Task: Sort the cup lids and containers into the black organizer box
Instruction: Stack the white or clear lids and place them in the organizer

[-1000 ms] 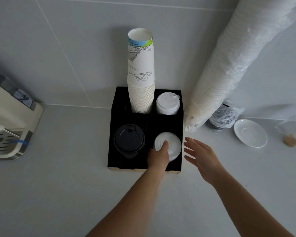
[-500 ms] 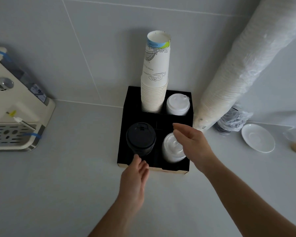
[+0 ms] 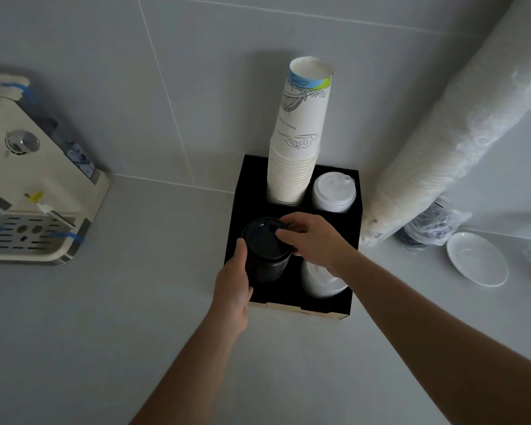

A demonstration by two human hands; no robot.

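The black organizer box (image 3: 357, 191) stands against the wall with four compartments. A tall stack of paper cups (image 3: 298, 142) fills its back left, a stack of white lids (image 3: 333, 193) its back right, clear lids (image 3: 316, 282) its front right. The stack of black lids (image 3: 262, 243) sits in the front left. My left hand (image 3: 232, 286) grips that stack from the near left side. My right hand (image 3: 314, 240) holds its top rim from the right, and partly covers the clear lids.
A cream coffee machine (image 3: 34, 191) with a drip tray stands at the left. A long plastic-wrapped sleeve of cups (image 3: 442, 142) leans on the wall at the right, over a bagged dark item (image 3: 432, 223). A white saucer (image 3: 477, 259) lies beside it.
Both hands moved onto the black lid stack: the left rose from the box's front edge to its side, the right shifted left from the clear lids to its top.
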